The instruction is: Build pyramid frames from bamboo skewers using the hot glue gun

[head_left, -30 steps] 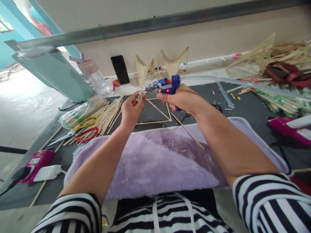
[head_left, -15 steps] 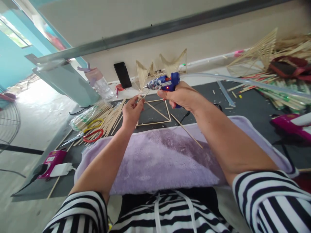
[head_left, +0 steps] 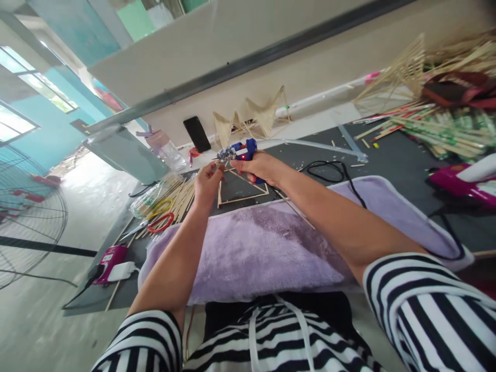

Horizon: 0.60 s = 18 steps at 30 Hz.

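Observation:
A blue glue gun [head_left: 245,149] with a foil-wrapped nozzle and a small red light is gripped by my right hand [head_left: 259,168]. Its clear glue stick [head_left: 294,141] trails out to the right. The nozzle tip points left, close to the fingertips of my left hand [head_left: 208,178]. Those fingers pinch the upper left corner of a wooden stick frame [head_left: 243,198], which rests on the dark tabletop. One stick runs diagonally across the frame. Whether the nozzle touches the wood I cannot tell. A loose wooden stick [head_left: 296,209] lies partly beneath my right forearm.
A purple fleece cloth [head_left: 248,253] covers the near table edge. Scissors [head_left: 160,222] and wooden sticks [head_left: 182,204] lie left. A phone [head_left: 197,133], water bottle [head_left: 168,150] and stick models [head_left: 267,111] stand behind. A black cord [head_left: 329,170] loops right; bundled sticks [head_left: 445,126] lie farther right.
My right hand has brought the glue gun left and down, so its nozzle is now at my left fingertips. The view has shifted, showing more room on the left. My left hand keeps its pinch.

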Motion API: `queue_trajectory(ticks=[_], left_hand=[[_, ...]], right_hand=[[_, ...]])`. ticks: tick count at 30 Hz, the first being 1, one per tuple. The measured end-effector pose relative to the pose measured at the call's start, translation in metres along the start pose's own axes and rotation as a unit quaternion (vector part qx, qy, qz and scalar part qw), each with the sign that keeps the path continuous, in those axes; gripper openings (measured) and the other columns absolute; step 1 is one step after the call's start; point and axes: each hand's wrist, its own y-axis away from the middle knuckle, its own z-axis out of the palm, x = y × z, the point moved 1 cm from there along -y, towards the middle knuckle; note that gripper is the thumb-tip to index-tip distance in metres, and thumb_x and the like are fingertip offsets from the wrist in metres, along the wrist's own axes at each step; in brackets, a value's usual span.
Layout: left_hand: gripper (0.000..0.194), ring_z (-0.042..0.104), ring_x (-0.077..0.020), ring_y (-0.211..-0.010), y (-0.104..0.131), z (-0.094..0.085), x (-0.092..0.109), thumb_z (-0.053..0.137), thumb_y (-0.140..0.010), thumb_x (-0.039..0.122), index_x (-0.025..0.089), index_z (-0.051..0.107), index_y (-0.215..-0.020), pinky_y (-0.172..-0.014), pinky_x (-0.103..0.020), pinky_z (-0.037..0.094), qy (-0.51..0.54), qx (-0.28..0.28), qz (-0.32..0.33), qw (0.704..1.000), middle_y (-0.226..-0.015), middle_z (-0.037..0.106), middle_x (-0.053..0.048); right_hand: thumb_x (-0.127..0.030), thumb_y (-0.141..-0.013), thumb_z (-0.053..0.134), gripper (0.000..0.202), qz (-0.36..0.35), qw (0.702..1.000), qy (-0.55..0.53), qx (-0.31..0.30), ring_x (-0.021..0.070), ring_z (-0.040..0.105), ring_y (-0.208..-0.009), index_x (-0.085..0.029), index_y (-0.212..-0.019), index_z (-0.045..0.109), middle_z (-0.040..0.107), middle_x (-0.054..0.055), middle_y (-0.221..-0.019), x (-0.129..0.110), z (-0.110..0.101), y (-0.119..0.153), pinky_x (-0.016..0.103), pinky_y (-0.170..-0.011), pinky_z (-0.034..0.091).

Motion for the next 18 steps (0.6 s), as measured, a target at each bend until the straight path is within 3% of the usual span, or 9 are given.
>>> queue_trajectory(ticks=[2,7,12,15,18], left_hand=[[0.034,0.053,-0.0100,-0.054,0.002,0.001,0.001,0.064,-0.079,0.045,0.020,0.074,-0.101,-0.057,-0.022,0.040,0.007,0.007,-0.009,1.000,-0.056,0.061,0.003],[0.038,0.058,-0.0101,-0.057,0.002,0.006,-0.003,0.066,-0.078,0.046,0.020,0.073,-0.106,-0.063,-0.023,0.043,0.024,0.036,-0.004,0.999,-0.059,0.062,0.004],[0.033,0.059,-0.0097,-0.057,0.001,0.008,-0.006,0.066,-0.079,0.043,0.021,0.073,-0.102,-0.061,-0.023,0.042,0.035,0.034,0.009,0.999,-0.058,0.062,0.004],[0.035,0.053,-0.0078,-0.051,0.002,0.009,-0.006,0.066,-0.080,0.044,0.022,0.072,-0.107,-0.053,-0.023,0.038,0.041,0.033,-0.003,0.999,-0.059,0.062,0.004],[0.034,0.049,-0.0062,-0.048,0.002,0.010,-0.006,0.067,-0.080,0.044,0.023,0.072,-0.106,-0.050,-0.022,0.034,0.049,0.038,-0.001,0.998,-0.058,0.062,0.004]], right_hand=[[-0.051,-0.074,0.074,0.036,0.000,0.999,0.034,0.011,0.0057,0.042,-0.037,-0.018,-0.070,0.060,0.059,-0.002,-0.060,0.004,-0.002,-0.002,0.024,-0.037,0.038],[-0.059,-0.076,0.068,0.044,-0.019,0.980,0.159,0.118,0.0095,0.045,-0.038,-0.018,-0.064,0.058,0.053,0.000,-0.051,-0.009,-0.027,-0.003,0.025,-0.039,0.037],[-0.047,-0.082,0.068,0.029,-0.081,0.982,0.023,0.170,0.0067,0.041,-0.043,-0.021,-0.075,0.057,0.059,-0.001,-0.067,-0.044,-0.045,0.009,0.024,-0.042,0.040],[-0.037,-0.092,0.057,0.029,-0.099,0.979,-0.090,0.157,0.0035,0.039,-0.045,-0.020,-0.070,0.051,0.055,-0.004,-0.069,-0.066,-0.052,0.020,0.021,-0.046,0.039],[-0.045,-0.091,0.057,0.037,-0.125,0.954,-0.225,0.151,0.0000,0.034,-0.043,-0.018,-0.067,0.049,0.054,-0.004,-0.068,-0.079,-0.060,0.024,0.017,-0.043,0.033]])
